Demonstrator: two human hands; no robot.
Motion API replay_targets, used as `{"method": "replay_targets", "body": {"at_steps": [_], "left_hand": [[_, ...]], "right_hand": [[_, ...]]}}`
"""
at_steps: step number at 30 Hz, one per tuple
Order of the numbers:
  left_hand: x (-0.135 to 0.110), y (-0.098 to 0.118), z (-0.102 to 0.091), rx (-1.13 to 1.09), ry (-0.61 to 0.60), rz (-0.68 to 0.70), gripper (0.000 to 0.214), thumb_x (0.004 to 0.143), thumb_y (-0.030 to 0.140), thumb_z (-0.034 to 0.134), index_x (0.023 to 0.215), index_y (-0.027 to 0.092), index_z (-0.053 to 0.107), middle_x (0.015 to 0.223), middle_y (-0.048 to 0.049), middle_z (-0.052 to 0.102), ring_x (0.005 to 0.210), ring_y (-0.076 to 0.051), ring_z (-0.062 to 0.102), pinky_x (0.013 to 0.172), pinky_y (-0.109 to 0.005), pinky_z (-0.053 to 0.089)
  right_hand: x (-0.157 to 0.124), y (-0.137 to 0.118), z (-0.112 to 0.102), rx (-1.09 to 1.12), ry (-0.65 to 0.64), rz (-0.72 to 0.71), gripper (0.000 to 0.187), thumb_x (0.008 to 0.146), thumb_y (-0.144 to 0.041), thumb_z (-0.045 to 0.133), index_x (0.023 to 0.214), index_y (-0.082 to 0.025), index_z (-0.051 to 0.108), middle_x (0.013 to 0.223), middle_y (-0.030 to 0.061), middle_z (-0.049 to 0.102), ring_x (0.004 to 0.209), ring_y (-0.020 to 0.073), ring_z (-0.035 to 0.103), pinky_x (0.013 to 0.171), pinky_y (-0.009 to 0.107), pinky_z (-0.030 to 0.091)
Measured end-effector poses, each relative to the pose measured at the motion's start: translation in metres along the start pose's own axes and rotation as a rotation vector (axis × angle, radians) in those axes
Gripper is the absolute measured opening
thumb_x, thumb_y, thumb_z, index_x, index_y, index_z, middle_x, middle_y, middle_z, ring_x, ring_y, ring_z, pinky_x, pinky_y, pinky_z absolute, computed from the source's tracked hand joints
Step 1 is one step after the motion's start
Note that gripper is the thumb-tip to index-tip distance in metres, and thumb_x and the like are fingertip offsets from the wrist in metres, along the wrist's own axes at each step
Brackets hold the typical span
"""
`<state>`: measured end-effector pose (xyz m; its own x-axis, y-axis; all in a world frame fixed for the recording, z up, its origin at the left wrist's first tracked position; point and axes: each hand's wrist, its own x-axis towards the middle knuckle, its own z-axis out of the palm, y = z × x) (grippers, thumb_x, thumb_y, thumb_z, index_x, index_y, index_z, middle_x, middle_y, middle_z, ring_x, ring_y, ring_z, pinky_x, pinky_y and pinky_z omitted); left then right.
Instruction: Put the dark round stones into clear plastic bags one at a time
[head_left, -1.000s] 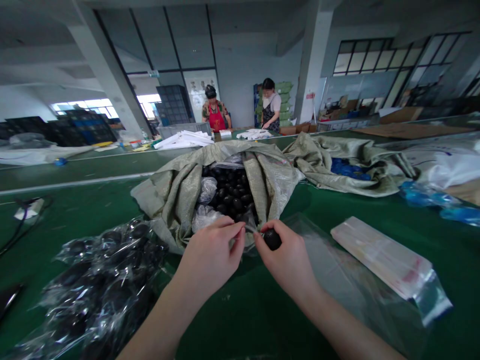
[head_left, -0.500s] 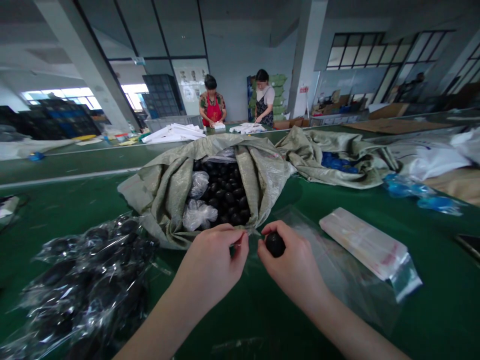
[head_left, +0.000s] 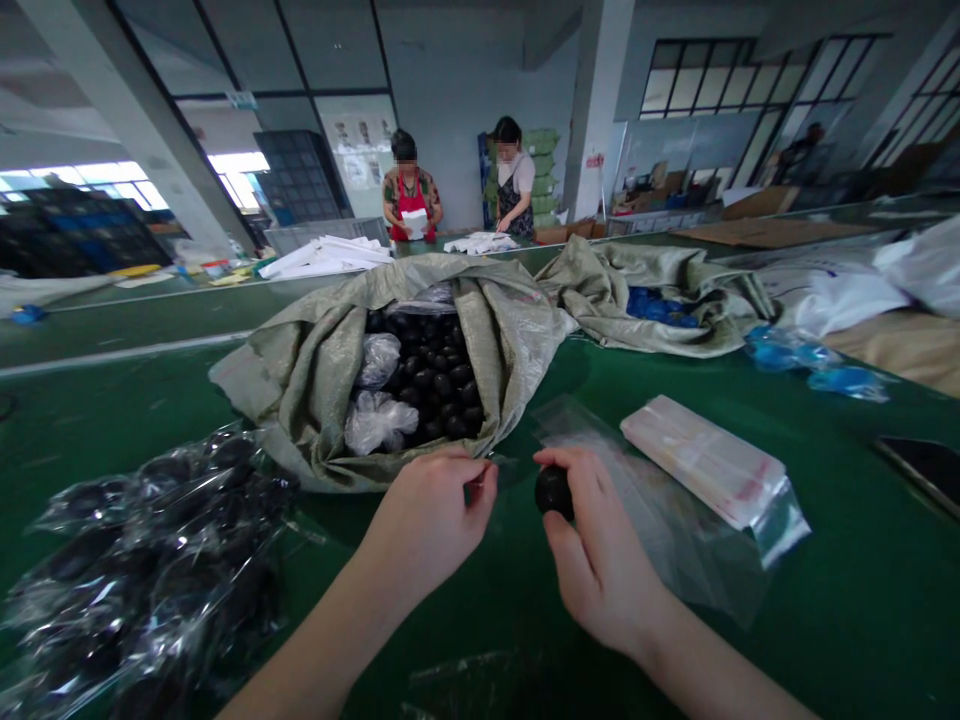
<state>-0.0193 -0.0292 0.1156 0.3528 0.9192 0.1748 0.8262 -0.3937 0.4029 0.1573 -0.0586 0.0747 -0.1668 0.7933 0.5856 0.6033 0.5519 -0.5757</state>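
Observation:
My right hand [head_left: 600, 530] is closed around a smooth black ball [head_left: 553, 492], held between thumb and fingers above the green table. Level with it on the left, my left hand [head_left: 442, 505] pinches a thin piece of clear plastic [head_left: 507, 463]; its shape is hard to make out. Just beyond both hands lies an open woven sack [head_left: 322, 380], filled with several black balls [head_left: 442, 380] and crumpled clear plastic. Black balls wrapped in clear plastic [head_left: 165, 550] are heaped left of my left forearm. Flat clear bags [head_left: 660, 500] lie right of my right hand.
A banded stack of clear bags [head_left: 705, 460] rests on the right, near a phone [head_left: 922, 470]. Behind it, another woven sack [head_left: 585, 270] holds blue pieces [head_left: 664, 307]. Two people [head_left: 412, 190] stand working across the table, by white sheets [head_left: 330, 257].
My right hand has drawn away rightward with the black ball, widening the space between my hands. My left hand keeps its pinch. The view has shifted slightly.

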Motion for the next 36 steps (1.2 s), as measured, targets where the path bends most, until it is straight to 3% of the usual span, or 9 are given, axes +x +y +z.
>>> {"method": "replay_targets", "body": {"at_steps": [3, 9, 26, 29, 36], "left_hand": [[0.001, -0.001, 0.0, 0.007, -0.006, -0.003, 0.033, 0.093, 0.025, 0.044, 0.075, 0.017, 0.07, 0.071, -0.0035, 0.061, 0.064, -0.013, 0.055, 0.065, -0.027, 0.04], [0.001, -0.001, -0.001, -0.01, -0.011, 0.009, 0.033, 0.093, 0.025, 0.045, 0.073, 0.017, 0.07, 0.069, -0.0033, 0.061, 0.062, -0.012, 0.055, 0.061, -0.025, 0.037], [-0.002, 0.003, 0.002, -0.003, -0.063, 0.03, 0.033, 0.094, 0.024, 0.044, 0.076, 0.018, 0.07, 0.074, -0.004, 0.064, 0.066, -0.014, 0.06, 0.065, -0.028, 0.043], [-0.002, 0.002, 0.004, -0.011, -0.064, 0.045, 0.033, 0.094, 0.024, 0.044, 0.077, 0.017, 0.07, 0.074, -0.0041, 0.064, 0.067, -0.014, 0.061, 0.066, -0.028, 0.044], [-0.001, -0.001, 0.005, -0.003, -0.054, 0.068, 0.031, 0.094, 0.023, 0.045, 0.076, 0.017, 0.07, 0.073, -0.004, 0.064, 0.068, -0.014, 0.061, 0.068, -0.028, 0.044]], "right_hand": [[-0.003, -0.002, -0.008, 0.081, 0.045, 0.024, 0.038, 0.086, -0.012, 0.04, 0.122, -0.018, 0.049, 0.116, 0.0122, 0.056, 0.111, 0.0244, 0.054, 0.095, 0.044, 0.048], [-0.014, -0.008, -0.007, 0.263, 0.199, 0.054, 0.045, 0.086, -0.017, 0.055, 0.13, -0.023, 0.048, 0.127, 0.0121, 0.053, 0.118, 0.0257, 0.054, 0.098, 0.044, 0.049], [-0.023, -0.002, 0.006, 0.248, 0.272, 0.151, 0.041, 0.086, -0.018, 0.059, 0.126, -0.024, 0.052, 0.125, 0.0116, 0.059, 0.114, 0.0252, 0.06, 0.094, 0.041, 0.054], [-0.024, -0.005, 0.007, 0.242, 0.269, 0.118, 0.043, 0.084, -0.017, 0.061, 0.125, -0.023, 0.051, 0.122, 0.0121, 0.059, 0.112, 0.0249, 0.061, 0.09, 0.04, 0.056], [-0.032, -0.007, 0.019, 0.09, 0.235, -0.112, 0.044, 0.075, -0.012, 0.065, 0.116, -0.022, 0.052, 0.109, 0.0114, 0.063, 0.104, 0.0249, 0.063, 0.084, 0.041, 0.058]]}}
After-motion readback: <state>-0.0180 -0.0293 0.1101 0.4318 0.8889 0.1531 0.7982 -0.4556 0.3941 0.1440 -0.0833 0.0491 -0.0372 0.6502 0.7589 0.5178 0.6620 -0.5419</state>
